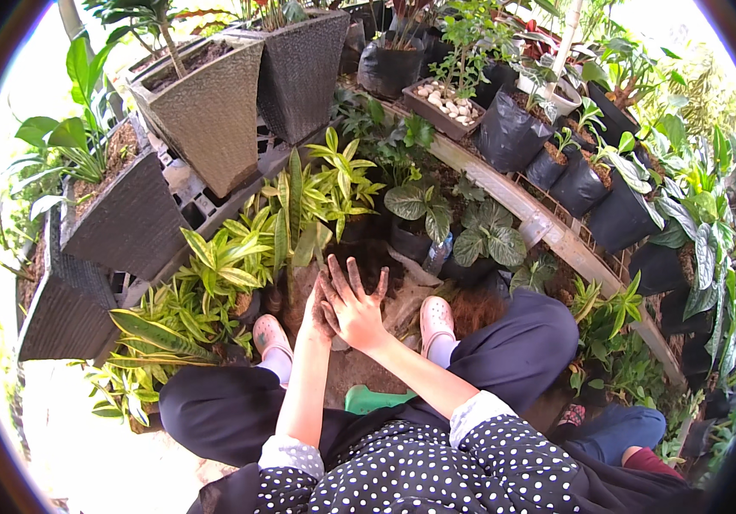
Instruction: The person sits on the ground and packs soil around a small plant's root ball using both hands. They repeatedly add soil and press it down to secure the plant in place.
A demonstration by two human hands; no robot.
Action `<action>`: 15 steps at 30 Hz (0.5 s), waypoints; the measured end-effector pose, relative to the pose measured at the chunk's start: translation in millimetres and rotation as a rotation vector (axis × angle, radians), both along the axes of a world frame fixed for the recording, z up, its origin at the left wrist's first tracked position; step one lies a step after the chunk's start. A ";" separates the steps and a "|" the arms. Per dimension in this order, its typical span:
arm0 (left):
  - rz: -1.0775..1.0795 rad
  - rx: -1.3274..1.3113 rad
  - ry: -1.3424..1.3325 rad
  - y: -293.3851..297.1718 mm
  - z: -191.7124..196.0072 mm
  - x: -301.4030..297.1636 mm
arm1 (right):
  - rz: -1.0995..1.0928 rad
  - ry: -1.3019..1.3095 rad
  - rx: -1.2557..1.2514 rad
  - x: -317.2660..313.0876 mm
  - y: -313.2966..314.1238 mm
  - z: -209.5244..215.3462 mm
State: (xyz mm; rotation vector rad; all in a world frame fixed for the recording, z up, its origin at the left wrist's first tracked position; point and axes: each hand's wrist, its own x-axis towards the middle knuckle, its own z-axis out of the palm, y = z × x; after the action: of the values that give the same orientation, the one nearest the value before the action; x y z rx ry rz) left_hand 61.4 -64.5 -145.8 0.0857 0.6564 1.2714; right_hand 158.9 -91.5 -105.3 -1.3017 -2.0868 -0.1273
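Item: potting work, seated, soil stage.
Right hand (355, 301): fingers spread, dirty, palm down on the dark soil (376, 257) at 12 o'clock of the knees.
Left hand (316, 310): mostly hidden behind the right; open or gripping, cannot tell.
Soil: heaped between the two pink shoes (436, 319), touching both hands.
Surround: striped-leaf plants (239, 257) at 10 o'clock, black grow bags (573, 184) at 2 o'clock.
Step, judged: pressing or gathering soil. Next calls for even, firm pressure.

A low mound of dark, loose soil (368, 261) lies on the ground between two pink clogs, both soil-smeared hands pressed on it.
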 end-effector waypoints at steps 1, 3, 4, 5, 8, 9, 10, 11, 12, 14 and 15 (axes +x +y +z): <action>0.004 -0.021 0.010 -1.3 -2.7 -1.0 | 0.011 -0.012 -0.017 -0.5 2.7 -4.9; 0.021 -0.064 0.047 -2.1 -8.3 -3.2 | 0.044 -0.025 -0.070 -0.2 8.8 -14.4; 0.035 -0.092 0.056 -2.6 -9.8 -4.7 | 0.081 0.020 -0.134 -0.1 11.8 -12.0; 0.043 -0.103 0.048 -0.8 -11.4 -6.6 | 0.118 0.065 -0.198 1.2 15.0 -9.5; 0.004 -0.029 0.003 16.7 -33.7 -22.4 | 0.216 0.306 -0.393 13.4 35.6 -11.8; -0.073 0.029 -0.016 19.8 -53.8 -37.3 | 0.160 0.440 -0.369 19.5 45.5 -22.3; -0.157 0.086 -0.042 24.7 -62.9 -44.2 | 0.091 0.568 -0.344 29.7 56.5 -37.2; -0.136 -0.107 0.190 29.2 -66.5 -48.3 | -0.012 0.744 -0.412 41.6 68.0 -54.0; -0.171 -0.148 0.256 32.7 -65.3 -51.3 | -0.117 0.918 -0.480 54.4 78.0 -71.6; -0.238 -0.232 0.395 39.8 -61.9 -60.4 | -0.340 1.016 -0.484 81.5 91.5 -101.2; -0.219 -0.266 0.424 40.3 -68.7 -65.2 | -0.398 1.014 -0.514 95.5 95.9 -121.0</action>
State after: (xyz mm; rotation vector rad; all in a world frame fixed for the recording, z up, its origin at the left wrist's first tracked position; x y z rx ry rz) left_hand -3.8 -24.2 -214.5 0.2055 1.1440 0.9506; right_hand 254.4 4.4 -226.3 -1.5878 -1.0007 0.7853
